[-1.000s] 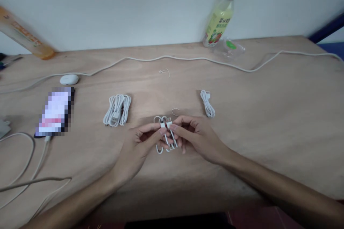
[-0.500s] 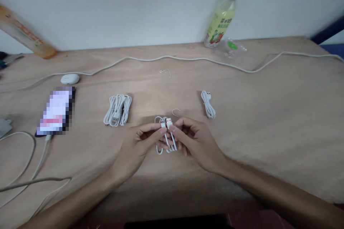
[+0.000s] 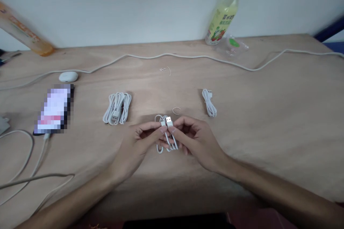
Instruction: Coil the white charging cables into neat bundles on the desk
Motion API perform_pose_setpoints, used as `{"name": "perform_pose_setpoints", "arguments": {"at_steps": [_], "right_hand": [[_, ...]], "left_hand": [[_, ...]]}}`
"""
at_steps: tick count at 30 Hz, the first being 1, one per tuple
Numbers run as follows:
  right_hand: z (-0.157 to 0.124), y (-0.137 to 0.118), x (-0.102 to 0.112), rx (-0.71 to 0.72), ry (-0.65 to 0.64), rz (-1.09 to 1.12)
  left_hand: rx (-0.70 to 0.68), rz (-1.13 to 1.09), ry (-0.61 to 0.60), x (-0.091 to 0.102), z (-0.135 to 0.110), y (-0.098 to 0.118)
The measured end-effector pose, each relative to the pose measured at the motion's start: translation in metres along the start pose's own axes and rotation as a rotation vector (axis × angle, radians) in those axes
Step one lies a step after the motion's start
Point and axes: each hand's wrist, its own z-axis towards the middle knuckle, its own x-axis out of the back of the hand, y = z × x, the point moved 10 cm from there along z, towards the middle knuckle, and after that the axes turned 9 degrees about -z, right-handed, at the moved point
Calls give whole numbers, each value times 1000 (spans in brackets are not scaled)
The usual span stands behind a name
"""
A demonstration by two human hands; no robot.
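A folded white USB cable [image 3: 166, 139] is held between both hands at the middle of the wooden table [image 3: 268, 114]. My left hand [image 3: 141, 145] pinches one plug end with thumb and forefinger. My right hand [image 3: 197, 141] pinches the other plug beside it, so the two plugs stand side by side, pointing up. The cable's loops hang below my fingers and rest on the table.
A bundle of white cables [image 3: 117, 108] lies to the left, a single coiled cable [image 3: 209, 102] to the right. A phone [image 3: 53, 109] with a charging lead, a white earbud case [image 3: 68, 76], a long white cord [image 3: 172, 56], a drink bottle [image 3: 223, 14] and small wire ties [image 3: 176, 110] are around.
Both hands stay pinched on the cable's plugs; the plugs have been drawn closer together and stand more upright. The view has shifted slightly.
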Motion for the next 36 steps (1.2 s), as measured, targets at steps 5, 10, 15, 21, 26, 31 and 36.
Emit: {"name": "perform_pose_setpoints", "arguments": {"at_steps": [5,10,15,21,26,31,36], "right_hand": [[1,-1,0,2,7,21],[1,-2,0,27,-9,25],[0,-2,-1,55,-24,36],[0,-6,-1,94,-21,49],[1,-3,-2,85,-23,48],[1,-2,-1,82,-19,42],[1,-3,-2,98,-29,39]], "left_hand": [[10,-41,-16,-1,-1,0],[15,-60,-48,-3,0,0],[31,-41,-46,-2,1,-1],[17,-38,-51,-4,1,3],[12,-20,-36,0,1,-1],[-15,-4,-13,2,0,0],[-17,-13,-33,-2,0,3]]}}
